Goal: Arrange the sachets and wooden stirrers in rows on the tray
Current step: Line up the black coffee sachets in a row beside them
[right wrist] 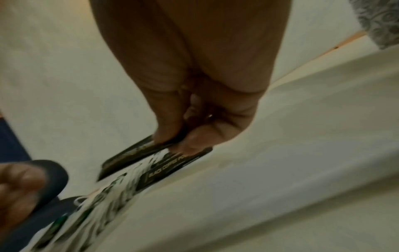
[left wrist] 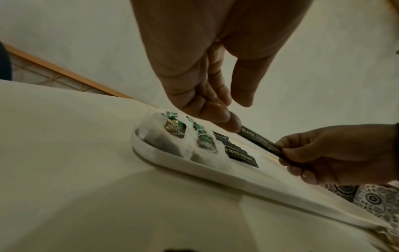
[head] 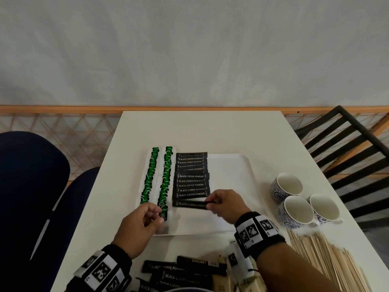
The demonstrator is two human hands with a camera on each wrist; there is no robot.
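Black coffee sachet (head: 190,204) held crosswise just nearer than the black row (head: 192,176) on the tray (head: 231,165), long axis left to right, parallel to the row. Right hand (head: 226,204) at its right end, grip narrow: thumb and fingertips pinching the end. Left hand (head: 140,225) at its left end, fingers (left wrist: 224,117) loosely curled, tips touching or just beside that end; firm hold not discernible. Two rows of green-tagged tea bags (head: 163,180) to the left. Loose sachets (head: 168,270) and wooden stirrers (head: 328,260) on the desk (head: 200,131), near edge.
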